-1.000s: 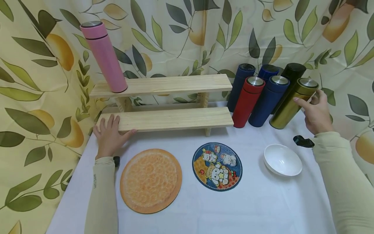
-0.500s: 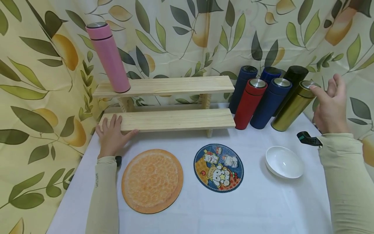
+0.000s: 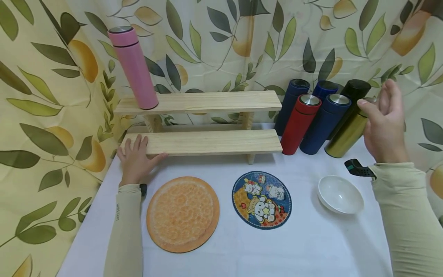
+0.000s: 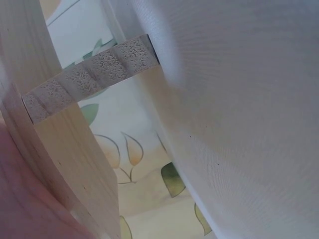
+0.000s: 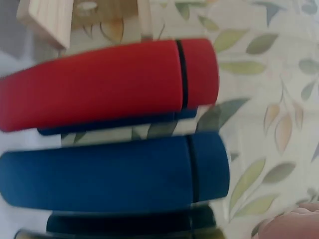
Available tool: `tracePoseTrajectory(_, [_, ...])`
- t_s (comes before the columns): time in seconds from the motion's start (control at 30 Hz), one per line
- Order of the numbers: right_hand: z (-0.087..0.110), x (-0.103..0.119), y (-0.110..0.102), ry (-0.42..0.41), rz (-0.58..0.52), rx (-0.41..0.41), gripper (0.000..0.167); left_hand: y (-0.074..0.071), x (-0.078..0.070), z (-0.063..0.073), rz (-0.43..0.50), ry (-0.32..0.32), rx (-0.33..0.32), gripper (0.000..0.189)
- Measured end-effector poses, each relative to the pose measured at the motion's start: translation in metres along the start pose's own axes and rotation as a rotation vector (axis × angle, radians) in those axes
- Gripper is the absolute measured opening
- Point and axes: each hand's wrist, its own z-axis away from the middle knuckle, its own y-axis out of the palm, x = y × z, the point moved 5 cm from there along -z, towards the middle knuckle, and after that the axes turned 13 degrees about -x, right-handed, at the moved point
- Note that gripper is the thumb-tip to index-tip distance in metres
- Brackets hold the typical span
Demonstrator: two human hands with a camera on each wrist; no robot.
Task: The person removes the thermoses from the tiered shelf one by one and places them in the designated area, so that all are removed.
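Observation:
On the left end of the lower board of a wooden two-tier shelf (image 3: 207, 141), my left hand (image 3: 136, 163) rests with fingers spread over the top and the thumb along the front edge. In the left wrist view the hand (image 4: 30, 194) lies against the wood. My right hand (image 3: 385, 130), fingers extended, is at the top of a gold thermos (image 3: 346, 135) and overlaps its lid in the head view. Beside that thermos stand a blue thermos (image 3: 325, 125), a red thermos (image 3: 300, 125) and a black thermos (image 3: 355, 89). In the right wrist view, fingers (image 5: 294, 224) show at the lower right corner.
A pink thermos (image 3: 135, 69) stands on the upper board's left end. Two more blue thermoses, one dark (image 3: 292, 100), stand behind the red one. A round orange mat (image 3: 183, 214), a round cartoon mat (image 3: 262, 200) and a white bowl (image 3: 340, 194) lie in front. A patterned curtain (image 3: 214, 46) hangs behind.
The right hand has let go of the gold thermos, moved up and right off it, then come slightly back left over its top. The left hand stays on the board.

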Motion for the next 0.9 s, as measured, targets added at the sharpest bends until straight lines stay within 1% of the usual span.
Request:
tracePoseTrajectory(0.13, [0.01, -0.001, 0.017, -0.023, -0.004, 0.041, 0.083, 0.001, -0.001, -0.001, -0.002, 0.004, 0.001, 0.115])
tracePoseTrajectory(0.23, [0.017, -0.003, 0.03, -0.038, -0.027, 0.081, 0.084, 0.001, 0.0, -0.002, 0.0, 0.004, 0.0, 0.114])
tracePoseTrajectory(0.4, [0.025, -0.008, 0.05, -0.045, -0.05, 0.14, 0.083, 0.001, 0.0, -0.004, 0.003, 0.005, -0.012, 0.113])
tracePoseTrajectory(0.63, [0.039, -0.022, 0.075, -0.036, -0.011, 0.209, 0.083, 0.001, 0.001, -0.003, 0.001, 0.004, -0.014, 0.112])
tracePoseTrajectory(0.9, [0.051, -0.039, 0.109, -0.031, 0.064, 0.31, 0.09, 0.002, 0.003, -0.002, -0.003, 0.002, -0.015, 0.111])
